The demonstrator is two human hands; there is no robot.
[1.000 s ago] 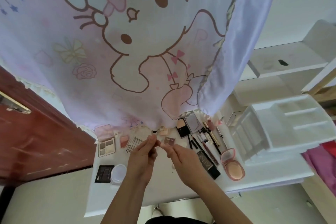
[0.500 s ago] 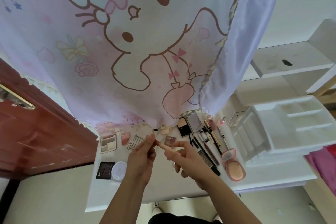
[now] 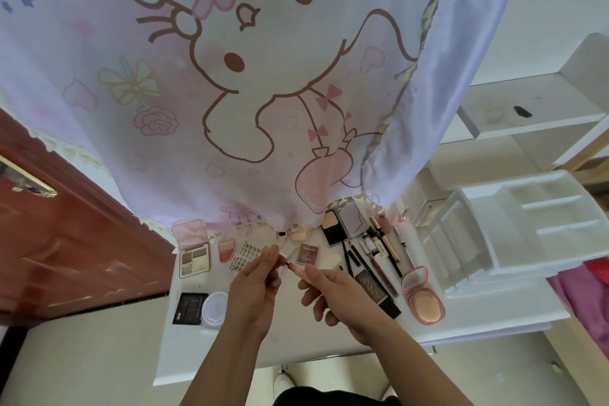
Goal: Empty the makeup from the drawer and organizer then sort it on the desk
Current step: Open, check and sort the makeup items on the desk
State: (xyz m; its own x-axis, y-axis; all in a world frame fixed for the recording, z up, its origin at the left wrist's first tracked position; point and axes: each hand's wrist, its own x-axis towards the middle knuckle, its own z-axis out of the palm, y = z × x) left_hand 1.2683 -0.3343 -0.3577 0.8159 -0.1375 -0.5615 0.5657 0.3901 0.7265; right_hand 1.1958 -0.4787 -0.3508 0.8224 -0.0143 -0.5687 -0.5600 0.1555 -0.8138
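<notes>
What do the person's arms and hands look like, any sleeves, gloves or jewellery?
The left hand and right hand are ungloved, with no rings, watch or bracelet visible. No sleeves show: everything from the wrists down to the frame's bottom edge is uncovered.

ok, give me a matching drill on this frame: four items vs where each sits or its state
Things:
1. pink round compact
2. black palette
3. white organizer
4. small reddish tube

Places/states:
A. pinched between left hand and right hand
B. front left of the desk, beside the round white jar
C. stands at the desk's right end
D. lies open, just left of the organizer

Pairs: 1-D, 2-B, 3-C, 4-A
</notes>
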